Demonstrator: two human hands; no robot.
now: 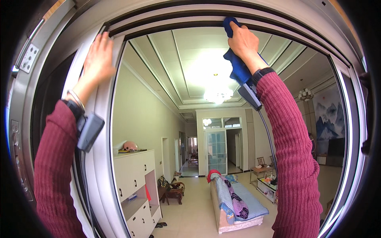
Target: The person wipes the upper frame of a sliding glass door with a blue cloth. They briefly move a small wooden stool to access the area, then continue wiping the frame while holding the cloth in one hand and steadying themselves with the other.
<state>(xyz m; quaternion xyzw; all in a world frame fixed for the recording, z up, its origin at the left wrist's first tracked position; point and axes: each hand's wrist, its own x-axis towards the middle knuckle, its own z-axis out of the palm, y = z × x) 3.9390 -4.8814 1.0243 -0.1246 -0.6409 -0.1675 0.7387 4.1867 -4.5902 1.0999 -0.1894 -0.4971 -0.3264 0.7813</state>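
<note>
My right hand [244, 41] grips a dark blue cloth [236, 67] high up. One bunched end of the cloth presses against the grooved top track [178, 19] of a sliding door frame, and the rest hangs below my palm. Slightly blurred, my left hand [99, 58] lies with fingers stretched against the white upright [102, 119] of the frame, near its upper left corner. It holds nothing. Each wrist has a dark band with a small device; the left device [90, 132] and the right device [250, 96] trail cables.
Beyond the doorway stand a white cabinet [135, 166] with a pink helmet [130, 145] on top, a wooden armchair [174, 192] and a sofa bed [247, 205] under blankets. A chandelier [218, 95] is lit. At far left is a metal door edge [25, 98] with a hinge plate.
</note>
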